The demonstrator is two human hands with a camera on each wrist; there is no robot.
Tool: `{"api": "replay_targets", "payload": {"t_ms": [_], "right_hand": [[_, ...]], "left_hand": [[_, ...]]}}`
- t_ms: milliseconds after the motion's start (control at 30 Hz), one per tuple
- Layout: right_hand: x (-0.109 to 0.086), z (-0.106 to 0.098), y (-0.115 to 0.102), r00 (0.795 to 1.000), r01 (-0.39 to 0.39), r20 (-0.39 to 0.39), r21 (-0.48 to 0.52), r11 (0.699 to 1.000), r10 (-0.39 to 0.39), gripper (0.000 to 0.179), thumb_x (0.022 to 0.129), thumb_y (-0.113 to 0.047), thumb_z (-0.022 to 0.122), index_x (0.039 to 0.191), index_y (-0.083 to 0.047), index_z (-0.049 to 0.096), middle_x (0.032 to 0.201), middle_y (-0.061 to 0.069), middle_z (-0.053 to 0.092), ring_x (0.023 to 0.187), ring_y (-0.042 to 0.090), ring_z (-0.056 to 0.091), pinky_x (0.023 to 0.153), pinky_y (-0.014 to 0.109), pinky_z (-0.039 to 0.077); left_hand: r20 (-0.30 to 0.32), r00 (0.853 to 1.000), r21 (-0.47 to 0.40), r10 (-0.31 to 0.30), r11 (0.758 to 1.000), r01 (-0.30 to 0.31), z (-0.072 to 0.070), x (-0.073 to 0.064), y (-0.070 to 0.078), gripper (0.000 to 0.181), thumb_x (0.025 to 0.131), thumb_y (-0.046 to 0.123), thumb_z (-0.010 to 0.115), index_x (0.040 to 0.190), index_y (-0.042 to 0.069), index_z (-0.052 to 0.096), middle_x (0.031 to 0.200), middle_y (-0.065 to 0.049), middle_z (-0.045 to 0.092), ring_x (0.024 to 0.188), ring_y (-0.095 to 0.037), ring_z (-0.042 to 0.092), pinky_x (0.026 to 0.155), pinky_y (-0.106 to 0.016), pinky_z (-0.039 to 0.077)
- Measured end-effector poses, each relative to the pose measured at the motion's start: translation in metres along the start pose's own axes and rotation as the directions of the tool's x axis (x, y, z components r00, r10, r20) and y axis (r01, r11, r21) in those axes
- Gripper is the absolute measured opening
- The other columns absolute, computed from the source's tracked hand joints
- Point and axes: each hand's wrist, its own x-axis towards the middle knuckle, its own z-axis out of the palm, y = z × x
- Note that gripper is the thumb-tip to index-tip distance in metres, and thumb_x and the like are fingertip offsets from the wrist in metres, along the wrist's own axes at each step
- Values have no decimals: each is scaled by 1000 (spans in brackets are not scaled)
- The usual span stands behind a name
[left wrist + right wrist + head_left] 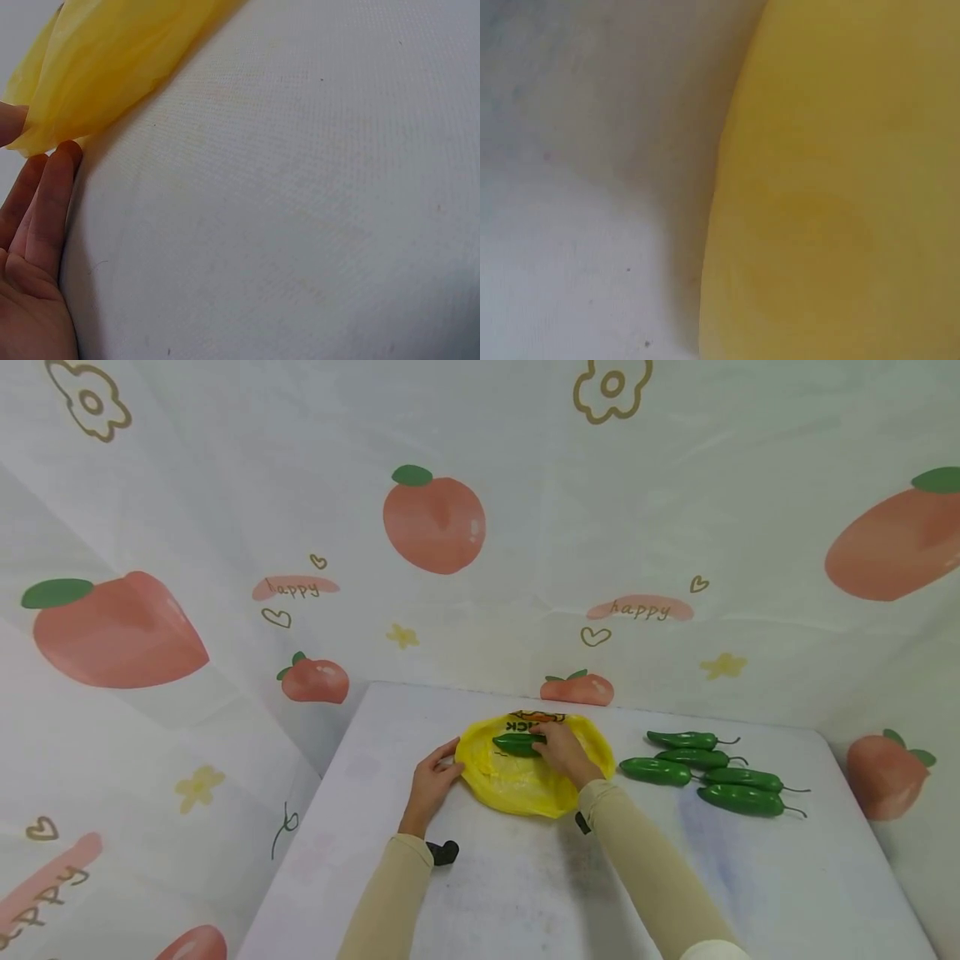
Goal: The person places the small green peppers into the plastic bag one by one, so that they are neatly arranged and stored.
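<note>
A yellow plastic bag [517, 797] with dark lettering lies spread in a rounded shape on the table. Over its upper part, my right hand [564, 753] grips a green chili pepper [516, 745] by one end. At the bag's left edge is my left hand [435, 781], fingers fairly straight and thumb apart from them. In the left wrist view, the fingertips of the left hand [37, 240] touch the bag's lower edge [112, 82], and the thumb overlaps it. The right wrist view shows only yellow plastic [832, 187] and tabletop; the right hand is out of that frame.
Several more green chili peppers [738, 800] lie grouped on the white table [517, 893], right of the bag. A black object [444, 852] shows beside the left wrist. Behind the table hangs a white cloth [517, 602] printed with fruit.
</note>
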Motion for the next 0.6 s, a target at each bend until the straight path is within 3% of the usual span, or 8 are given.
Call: {"api": "replay_targets", "payload": {"t_ms": [267, 600], "right_hand": [[-2, -6, 0, 1000, 22, -7, -77, 997, -22, 46, 98, -22, 67, 141, -8, 60, 142, 14, 60, 129, 31, 56, 118, 49, 44], [-12, -23, -4, 982, 176, -38, -191, 966, -187, 47, 97, -29, 69, 136, -4, 61, 137, 14, 64, 127, 33, 54, 116, 49, 44]], "left_hand": [[0, 1000, 14, -3, 1000, 3, 0, -2, 3, 47, 93, 22, 73, 138, 33, 64, 142, -1, 63, 80, -10, 58, 74, -15, 51], [0, 1000, 10, -1, 1000, 1, 1, 0, 0, 48, 92, 23, 73, 138, 35, 64, 142, 2, 63, 84, -11, 61, 79, -14, 53]]}}
